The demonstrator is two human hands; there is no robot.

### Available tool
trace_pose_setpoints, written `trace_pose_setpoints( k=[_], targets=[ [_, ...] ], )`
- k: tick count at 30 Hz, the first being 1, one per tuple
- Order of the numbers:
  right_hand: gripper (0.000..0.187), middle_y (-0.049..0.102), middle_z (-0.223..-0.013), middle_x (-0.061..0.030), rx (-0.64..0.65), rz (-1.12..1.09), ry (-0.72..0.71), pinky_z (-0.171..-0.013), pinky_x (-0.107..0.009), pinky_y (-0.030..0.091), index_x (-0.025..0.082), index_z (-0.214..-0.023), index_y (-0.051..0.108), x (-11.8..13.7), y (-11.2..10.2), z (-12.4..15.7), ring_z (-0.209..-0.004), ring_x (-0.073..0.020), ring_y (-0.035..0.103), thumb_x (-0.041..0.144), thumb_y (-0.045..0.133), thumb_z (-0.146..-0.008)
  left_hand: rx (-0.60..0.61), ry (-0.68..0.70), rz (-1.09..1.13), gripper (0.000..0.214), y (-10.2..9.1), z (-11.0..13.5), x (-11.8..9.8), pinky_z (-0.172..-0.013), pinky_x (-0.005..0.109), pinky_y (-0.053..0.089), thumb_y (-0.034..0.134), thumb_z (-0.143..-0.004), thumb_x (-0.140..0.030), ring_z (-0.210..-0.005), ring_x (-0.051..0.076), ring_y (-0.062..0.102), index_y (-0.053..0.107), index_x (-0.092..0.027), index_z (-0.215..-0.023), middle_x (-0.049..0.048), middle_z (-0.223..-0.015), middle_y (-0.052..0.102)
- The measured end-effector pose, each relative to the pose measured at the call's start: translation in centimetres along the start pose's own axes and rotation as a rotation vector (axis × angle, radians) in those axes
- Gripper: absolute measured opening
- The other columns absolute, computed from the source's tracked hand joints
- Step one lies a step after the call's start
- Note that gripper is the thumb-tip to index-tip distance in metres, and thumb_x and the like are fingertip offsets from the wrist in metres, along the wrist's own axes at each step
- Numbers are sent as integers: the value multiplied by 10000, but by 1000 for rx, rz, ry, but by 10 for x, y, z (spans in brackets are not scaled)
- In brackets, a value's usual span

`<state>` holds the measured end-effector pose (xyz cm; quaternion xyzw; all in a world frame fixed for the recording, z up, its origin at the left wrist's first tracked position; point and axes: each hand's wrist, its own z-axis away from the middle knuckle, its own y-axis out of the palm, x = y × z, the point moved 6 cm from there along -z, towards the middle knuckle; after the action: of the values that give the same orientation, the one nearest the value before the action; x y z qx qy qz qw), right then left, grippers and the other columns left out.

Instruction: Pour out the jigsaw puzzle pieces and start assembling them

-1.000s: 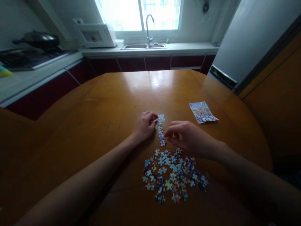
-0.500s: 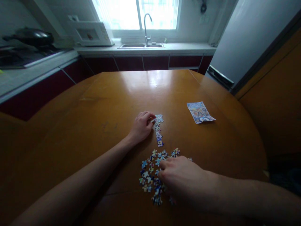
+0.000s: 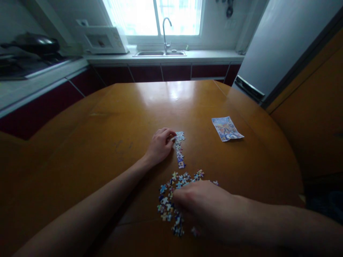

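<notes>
A narrow strip of joined puzzle pieces (image 3: 179, 150) lies on the round wooden table (image 3: 134, 117). My left hand (image 3: 159, 145) rests beside the strip's far end, fingers curled, fingertips touching the top pieces. Nearer to me spreads a pile of loose puzzle pieces (image 3: 171, 200). My right hand (image 3: 199, 201) lies palm down over the pile, fingers reaching left among the pieces and covering much of it. Whether it holds a piece is hidden.
A printed picture card (image 3: 226, 129) lies on the table to the right. Behind the table runs a kitchen counter with a sink and tap (image 3: 164, 43), a microwave (image 3: 103, 40) and a pan (image 3: 34, 44) on the hob. A grey fridge (image 3: 278, 46) stands at the right.
My right hand has left the strip, dropped onto the loose pile and slid a little leftward over it. The left hand has stayed at the strip's far end.
</notes>
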<state>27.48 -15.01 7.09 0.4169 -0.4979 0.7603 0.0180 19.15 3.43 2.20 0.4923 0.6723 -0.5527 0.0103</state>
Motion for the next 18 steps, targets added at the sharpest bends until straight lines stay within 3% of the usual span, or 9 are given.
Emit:
trace_pose_setpoints(
  k=[4, 8, 12, 15, 18],
  targets=[
    [256, 738, -937, -49, -393, -312, -23, -727, -282, 483, 189, -1006, 723, -21, -40, -11, -804, -153, 651, 67, 561, -850, -8, -3, 1, 169, -1, 0, -1, -955, 422, 477, 568, -834, -105, -1027, 246, 577, 649, -202, -946, 63, -1018, 669],
    [105, 742, -829, -56, -749, -658, 94, -690, -320, 498, 175, -872, 760, -79, -69, -25, -742, -169, 644, 220, 693, -806, 0, -7, -5, 175, -1, 0, -2, -955, 422, 478, 563, -829, -105, -1026, 248, 583, 648, -203, -946, 61, -1018, 672],
    [124, 721, -755, -56, -831, -975, 258, -685, -329, 502, 178, -801, 747, -127, -70, -34, -705, -167, 636, 253, 777, -707, 3, -20, -4, 187, -1, -1, -1, -961, 427, 474, 557, -830, -93, -1029, 248, 587, 656, -203, -944, 62, -1008, 676],
    [129, 713, -789, -54, -840, -1146, 283, -710, -318, 502, 194, -771, 741, -143, -63, -37, -739, -158, 628, 249, 807, -674, -2, -12, 1, 178, -1, 0, -2, -960, 424, 475, 565, -837, -93, -1033, 245, 588, 657, -205, -942, 60, -1016, 674],
    [177, 695, -786, -40, -882, -1181, 300, -664, -294, 481, 198, -799, 751, -150, -60, -37, -704, -135, 585, 259, 833, -656, -27, 7, 2, 151, -2, 1, -5, -962, 419, 478, 589, -852, -111, -1047, 243, 591, 656, -208, -946, 59, -1029, 676]
  ],
)
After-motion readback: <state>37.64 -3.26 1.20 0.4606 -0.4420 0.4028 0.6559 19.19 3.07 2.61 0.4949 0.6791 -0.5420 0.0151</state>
